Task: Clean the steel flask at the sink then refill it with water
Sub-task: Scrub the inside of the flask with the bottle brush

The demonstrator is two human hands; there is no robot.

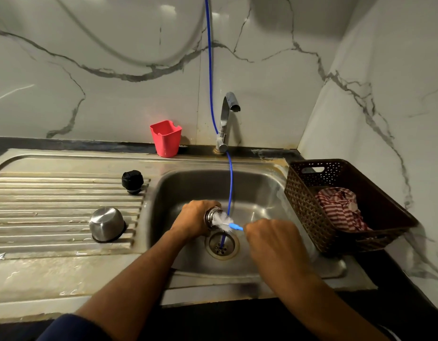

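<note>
My left hand grips the steel flask low in the sink basin, its open mouth turned to the right; most of the flask is hidden under my fingers. A bottle brush with white bristles and a blue handle sits at the flask's mouth, partly inside. My right hand holds the brush handle. The flask's black stopper and its steel cup lid, upside down, lie on the ribbed drainboard to the left.
A steel tap stands behind the basin, with a thin blue hose hanging into the drain. A red plastic holder sits at the back. A brown basket with a striped cloth stands to the right.
</note>
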